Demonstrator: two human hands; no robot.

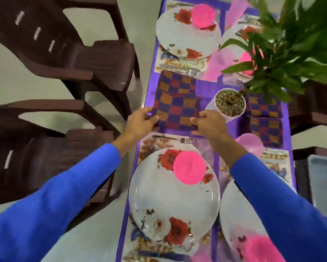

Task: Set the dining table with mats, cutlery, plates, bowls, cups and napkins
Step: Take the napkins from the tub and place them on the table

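Both arms, in bright blue sleeves, reach forward from the bottom corners of the head view toward 12 o'clock. The left hand [141, 120] comes in from 7 o'clock, its fingers and thumb curled in a pinch on the near-left corner of a checked napkin [177, 110]. The right hand [209, 122] comes in from 5 o'clock, knuckles up, its fingers pinching the napkin's near-right edge. The two hands are level with each other.

Long bright-blue sleeves [68, 190] down to both wrists, bare hands beyond.
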